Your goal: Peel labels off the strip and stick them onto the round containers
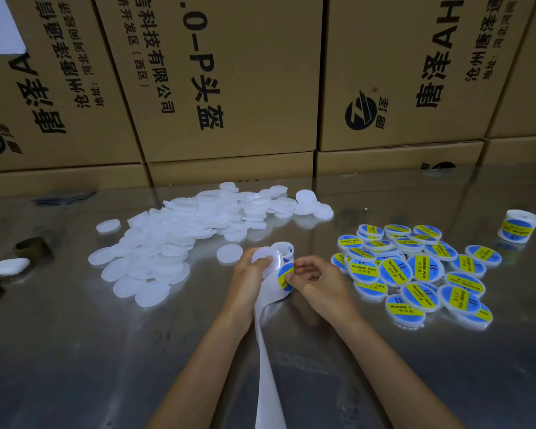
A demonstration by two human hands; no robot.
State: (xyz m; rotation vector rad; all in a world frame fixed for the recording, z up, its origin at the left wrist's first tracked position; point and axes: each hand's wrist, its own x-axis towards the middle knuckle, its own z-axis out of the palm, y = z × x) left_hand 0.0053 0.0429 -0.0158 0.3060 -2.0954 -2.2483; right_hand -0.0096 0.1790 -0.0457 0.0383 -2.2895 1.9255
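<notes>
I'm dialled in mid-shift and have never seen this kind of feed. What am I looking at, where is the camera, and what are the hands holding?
There is no machine: this is one picture from a camera on a person's head, looking down at their own bare hands over a shiny metal table. The left hand grips a plain white container together with the label strip, whose white backing trails toward the viewer. The right hand pinches a blue and yellow label at the strip. To the left lies a pile of unlabelled containers; to the right, the labelled ones; far right stands a label roll. Cardboard boxes form the backdrop.
</notes>
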